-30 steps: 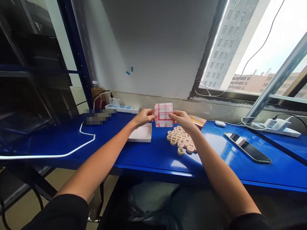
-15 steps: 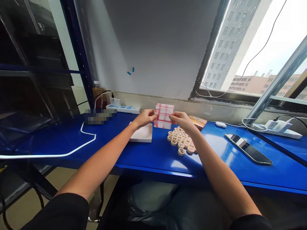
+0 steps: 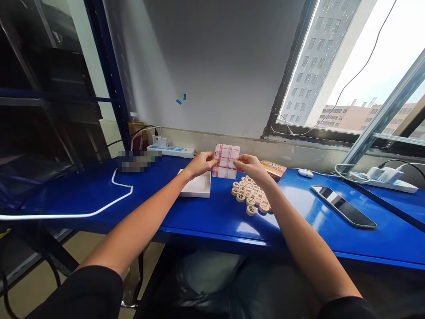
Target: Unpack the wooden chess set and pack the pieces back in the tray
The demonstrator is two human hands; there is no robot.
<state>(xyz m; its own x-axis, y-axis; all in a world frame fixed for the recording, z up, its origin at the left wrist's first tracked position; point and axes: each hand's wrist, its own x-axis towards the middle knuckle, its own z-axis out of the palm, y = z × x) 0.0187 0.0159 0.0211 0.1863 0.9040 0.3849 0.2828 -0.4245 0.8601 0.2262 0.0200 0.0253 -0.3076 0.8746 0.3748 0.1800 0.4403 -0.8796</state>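
A folded white sheet with red grid lines (image 3: 226, 160) is held up above the blue table. My left hand (image 3: 202, 164) pinches its left edge, and my right hand (image 3: 247, 165) pinches the right edge. Behind my left hand and wrist lies an open white box (image 3: 201, 185), partly covered by them. Several round wooden pieces with dark or red characters (image 3: 251, 200) lie flat in a cluster below my right hand, some hidden by my right forearm. The brown printed box (image 3: 274, 169) rests just beyond my right hand.
On the blue table (image 3: 212, 221), a phone (image 3: 343, 206) and a white earphone case (image 3: 305, 173) lie to the right. Power strips stand at the back left (image 3: 172, 151) and far right (image 3: 398, 183). A white cable (image 3: 89, 215) crosses the left side.
The folded sheet and my right hand have shifted very slightly to the left. Both hands keep their hold on the sheet.
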